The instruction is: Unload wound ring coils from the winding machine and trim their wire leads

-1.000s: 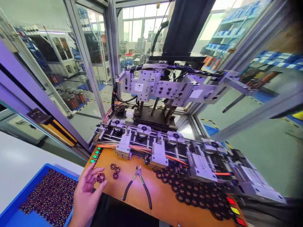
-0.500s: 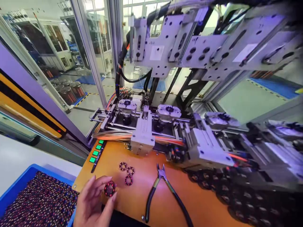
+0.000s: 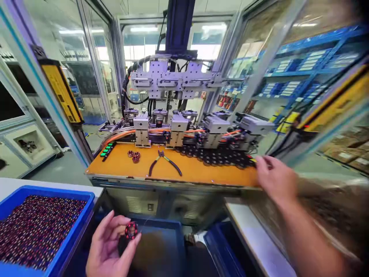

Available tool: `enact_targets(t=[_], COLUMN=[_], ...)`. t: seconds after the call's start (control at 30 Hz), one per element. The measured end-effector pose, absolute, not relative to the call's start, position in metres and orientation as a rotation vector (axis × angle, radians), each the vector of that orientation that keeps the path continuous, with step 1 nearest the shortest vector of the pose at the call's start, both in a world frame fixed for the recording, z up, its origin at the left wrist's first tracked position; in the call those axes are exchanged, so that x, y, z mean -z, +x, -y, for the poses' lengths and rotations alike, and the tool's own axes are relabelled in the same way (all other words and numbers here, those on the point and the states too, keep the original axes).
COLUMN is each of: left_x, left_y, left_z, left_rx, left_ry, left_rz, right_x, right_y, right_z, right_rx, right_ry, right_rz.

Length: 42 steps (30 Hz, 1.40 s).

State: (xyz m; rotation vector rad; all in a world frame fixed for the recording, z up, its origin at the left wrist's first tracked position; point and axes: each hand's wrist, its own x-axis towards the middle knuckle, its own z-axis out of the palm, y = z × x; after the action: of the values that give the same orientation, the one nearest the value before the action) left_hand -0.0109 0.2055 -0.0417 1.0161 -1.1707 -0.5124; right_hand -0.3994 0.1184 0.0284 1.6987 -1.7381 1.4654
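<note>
My left hand (image 3: pixel 108 246) pinches a small ring-shaped coil part (image 3: pixel 131 230), dark with red windings, between thumb and fingertips, low in front of the orange bench (image 3: pixel 121 167). My right hand (image 3: pixel 275 181) reaches to the bench's right end, beside a dense row of dark coil parts (image 3: pixel 221 157); it is smeared by motion and its fingers do not show clearly. Three more coil parts (image 3: pixel 134 155) lie on the bench's left side, next to black-handled cutting pliers (image 3: pixel 163 163).
A blue bin (image 3: pixel 83 215) full of coil parts stands at lower left. Behind the bench is a winding machine (image 3: pixel 173 127) with several stations and orange cables. Green buttons (image 3: pixel 106 151) line the bench's left edge. Blue bins (image 3: pixel 221 246) sit under the bench.
The view has pulled back and away from the bench. My left hand came back off the bench with the coil part. My right hand has come into view at the bench's right end.
</note>
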Motion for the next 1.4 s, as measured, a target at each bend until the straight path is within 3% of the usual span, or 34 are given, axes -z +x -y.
enact_targets(t=[0.07,0.2,0.4,0.57,0.73,0.93,1.1,1.2,1.4], left_x=[0.038,0.032,0.025,0.017,0.011,0.016,0.024,0.028,0.030], left_y=[-0.008,-0.005,0.000,0.002,-0.002,-0.036,-0.042,-0.032,-0.032], left_z=[-0.227,-0.270,-0.333,-0.354,-0.351,-0.327,-0.306,-0.300,-0.307], left_rx=[0.444,0.388,0.392,0.431,0.539,0.638,0.711,0.755,0.846], left_ry=[0.959,0.934,0.941,0.938,0.942,0.819,0.808,0.892,0.899], left_rz=[1.307,1.372,1.421,1.405,1.392,1.325,1.403,1.385,1.273], right_x=[-0.038,-0.041,-0.014,-0.009,0.004,0.003,0.019,0.039,0.035], right_y=[-0.341,-0.227,-0.190,-0.200,-0.207,-0.207,-0.192,-0.188,-0.188], right_z=[-0.155,-0.245,-0.310,-0.335,-0.350,-0.317,-0.304,-0.309,-0.301], right_rx=[-1.515,-1.365,-1.027,-1.093,-1.450,-2.603,-3.248,-3.379,-3.232], right_ry=[1.805,2.816,3.039,3.317,3.486,2.957,2.592,2.462,2.770], right_rz=[1.651,0.851,0.871,0.831,0.918,1.872,1.850,1.886,1.836])
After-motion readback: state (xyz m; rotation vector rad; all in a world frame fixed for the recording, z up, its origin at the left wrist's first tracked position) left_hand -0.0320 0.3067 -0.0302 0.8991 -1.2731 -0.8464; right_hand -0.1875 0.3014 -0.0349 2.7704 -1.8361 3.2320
